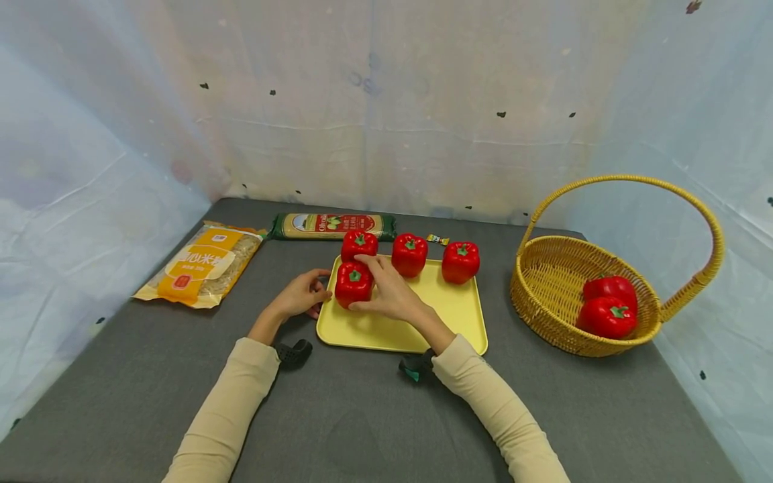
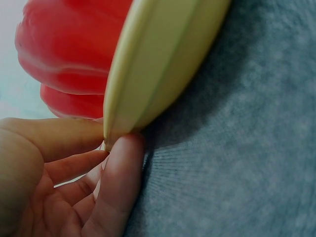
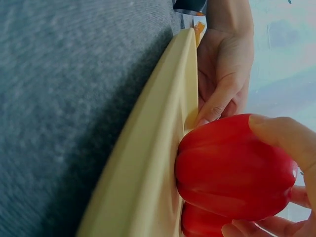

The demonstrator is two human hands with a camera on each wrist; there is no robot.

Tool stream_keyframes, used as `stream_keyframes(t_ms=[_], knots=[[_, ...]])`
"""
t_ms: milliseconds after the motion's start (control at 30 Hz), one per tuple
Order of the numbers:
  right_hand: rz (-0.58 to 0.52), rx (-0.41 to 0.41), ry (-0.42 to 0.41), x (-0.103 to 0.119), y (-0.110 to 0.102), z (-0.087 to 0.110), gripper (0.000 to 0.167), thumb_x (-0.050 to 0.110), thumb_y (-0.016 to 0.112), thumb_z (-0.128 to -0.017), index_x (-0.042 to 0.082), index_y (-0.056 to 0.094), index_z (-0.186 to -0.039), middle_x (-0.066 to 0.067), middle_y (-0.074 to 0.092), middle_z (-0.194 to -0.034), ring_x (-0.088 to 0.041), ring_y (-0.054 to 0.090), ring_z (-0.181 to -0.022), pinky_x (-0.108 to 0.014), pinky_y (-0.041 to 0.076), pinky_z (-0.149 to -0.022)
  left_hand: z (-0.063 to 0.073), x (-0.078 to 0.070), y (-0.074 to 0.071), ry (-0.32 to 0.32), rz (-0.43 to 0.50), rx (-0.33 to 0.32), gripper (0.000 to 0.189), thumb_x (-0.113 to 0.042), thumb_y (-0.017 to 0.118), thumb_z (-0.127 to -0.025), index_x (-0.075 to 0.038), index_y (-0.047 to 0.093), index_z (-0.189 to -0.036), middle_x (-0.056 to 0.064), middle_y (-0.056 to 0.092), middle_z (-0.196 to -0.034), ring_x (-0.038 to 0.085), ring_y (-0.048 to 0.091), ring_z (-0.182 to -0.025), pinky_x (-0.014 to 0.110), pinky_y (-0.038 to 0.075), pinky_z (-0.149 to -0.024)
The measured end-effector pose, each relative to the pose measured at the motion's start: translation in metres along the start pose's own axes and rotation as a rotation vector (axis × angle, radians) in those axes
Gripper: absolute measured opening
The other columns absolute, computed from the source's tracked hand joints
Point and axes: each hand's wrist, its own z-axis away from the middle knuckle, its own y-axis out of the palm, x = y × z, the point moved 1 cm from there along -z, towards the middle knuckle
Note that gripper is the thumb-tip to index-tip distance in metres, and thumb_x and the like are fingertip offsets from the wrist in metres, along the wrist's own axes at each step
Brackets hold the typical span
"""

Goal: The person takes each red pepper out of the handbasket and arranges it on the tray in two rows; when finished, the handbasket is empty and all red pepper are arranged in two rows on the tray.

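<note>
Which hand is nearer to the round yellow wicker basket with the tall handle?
Right. The right hand grips a glossy red bell pepper on the yellow rectangular tray, left of the wicker basket; the left hand pinches the tray's left edge, farther away.

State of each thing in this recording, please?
Yellow tray: flat, loaded
Left hand: pinching the tray's rim
Front-left red bell pepper: upright, on the tray
Right hand: gripping that pepper
Three other tray peppers: upright, stems up
Wicker basket: upright, handle raised
Two basket peppers: unheld
Olivoila packet: lying flat
Orange-labelled food bag: lying flat
Small yellow packet: unheld
</note>
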Motion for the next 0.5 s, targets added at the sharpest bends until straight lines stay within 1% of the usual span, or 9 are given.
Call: stream_keyframes(t_ms=[167,367,500], knots=[[0.008,-0.011,-0.007,0.001,-0.005,0.004,0.086,0.042,0.078,-0.072,0.019,0.033,-0.142,-0.01,0.04,-0.132,-0.021,0.045,-0.118,-0.04,0.045,-0.096,-0.001,0.0,0.0,-0.007,0.001,0.0,0.051,-0.008,0.056,-0.092,0.001,0.035,-0.137,0.014,0.052,-0.087,0.019,0.056,-0.06,0.034,0.055,-0.053],[0.006,-0.041,-0.055,0.003,-0.02,0.013,0.084,0.042,0.078,-0.073,0.015,0.036,-0.141,-0.008,0.041,-0.131,-0.018,0.045,-0.114,-0.039,0.046,-0.094,-0.002,0.001,0.0,-0.004,0.008,-0.001,0.051,-0.009,0.057,-0.092,0.0,0.036,-0.137,0.014,0.052,-0.086,0.019,0.055,-0.061,0.034,0.055,-0.053],[-0.001,-0.057,-0.095,0.004,-0.033,0.022,0.081,0.041,0.077,-0.074,0.014,0.038,-0.139,-0.008,0.042,-0.129,-0.017,0.044,-0.108,-0.038,0.047,-0.088,-0.002,0.003,0.0,0.008,0.005,0.003,0.051,-0.008,0.056,-0.092,0.001,0.035,-0.138,0.014,0.052,-0.086,0.019,0.056,-0.06,0.034,0.055,-0.053]])
